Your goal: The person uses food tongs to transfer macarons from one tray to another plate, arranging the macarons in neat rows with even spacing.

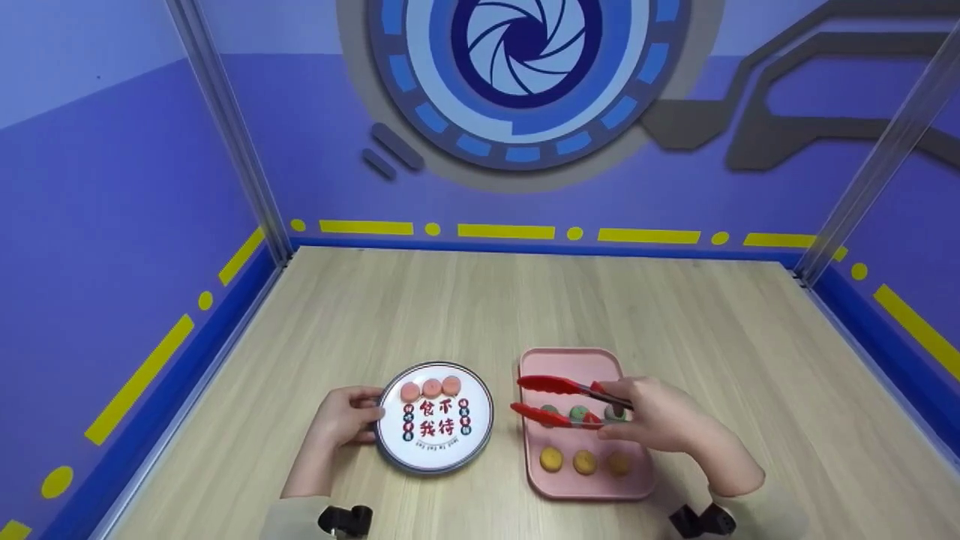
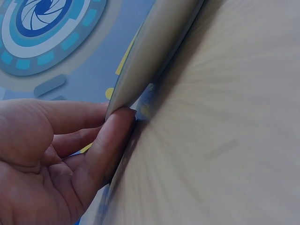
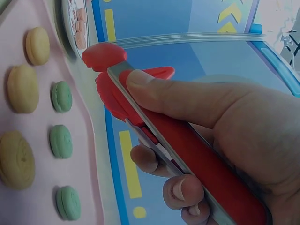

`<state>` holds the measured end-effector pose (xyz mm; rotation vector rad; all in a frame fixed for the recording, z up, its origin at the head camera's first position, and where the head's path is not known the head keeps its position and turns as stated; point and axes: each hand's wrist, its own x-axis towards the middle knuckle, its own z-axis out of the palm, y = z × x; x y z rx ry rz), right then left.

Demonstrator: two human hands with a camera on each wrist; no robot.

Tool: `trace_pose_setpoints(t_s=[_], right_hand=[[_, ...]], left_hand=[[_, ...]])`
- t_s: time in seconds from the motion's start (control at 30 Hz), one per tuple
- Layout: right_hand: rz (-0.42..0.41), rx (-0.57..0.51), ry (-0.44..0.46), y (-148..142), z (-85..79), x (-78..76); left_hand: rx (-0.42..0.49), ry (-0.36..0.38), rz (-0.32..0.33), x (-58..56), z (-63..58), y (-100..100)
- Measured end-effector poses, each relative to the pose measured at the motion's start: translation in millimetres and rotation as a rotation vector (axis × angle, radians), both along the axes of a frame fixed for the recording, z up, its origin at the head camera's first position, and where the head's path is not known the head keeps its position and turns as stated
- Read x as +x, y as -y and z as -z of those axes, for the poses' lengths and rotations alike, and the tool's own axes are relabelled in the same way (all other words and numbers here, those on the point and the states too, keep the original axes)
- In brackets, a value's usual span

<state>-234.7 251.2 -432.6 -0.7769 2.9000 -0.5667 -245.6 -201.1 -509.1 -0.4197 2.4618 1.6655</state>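
Note:
My left hand (image 1: 346, 416) holds the left rim of a round white plate (image 1: 431, 457) with red and dark lettering, fingers at its edge. Three pink macarons (image 1: 432, 388) sit in a row near the plate's far side. In my right hand (image 1: 660, 416) is a pair of tongs (image 1: 551, 385) with red tips spread apart, pointing left above a pink tray (image 1: 570, 361). Beneath the tongs lie three green macarons (image 3: 61, 140), partly covered in the head view. A row of three yellow macarons (image 1: 585, 462) lies nearer to me on the tray; nothing is between the tong tips.
Plate and tray stand side by side on a light wood table (image 1: 495, 300), a narrow strip of wood between them. Blue-purple panels (image 1: 480, 195) with yellow dashes enclose the table at the back and sides, with metal posts (image 1: 240, 142) at the corners.

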Motion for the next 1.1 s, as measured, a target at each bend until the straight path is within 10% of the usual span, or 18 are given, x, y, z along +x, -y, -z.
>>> trace_pose_setpoints(t_s=[1.1], right_hand=[[0.075, 0.077, 0.069, -23.2, 1.9, 13.7]], left_hand=[[0.020, -0.005, -0.009, -0.5, 1.3, 0.1]])
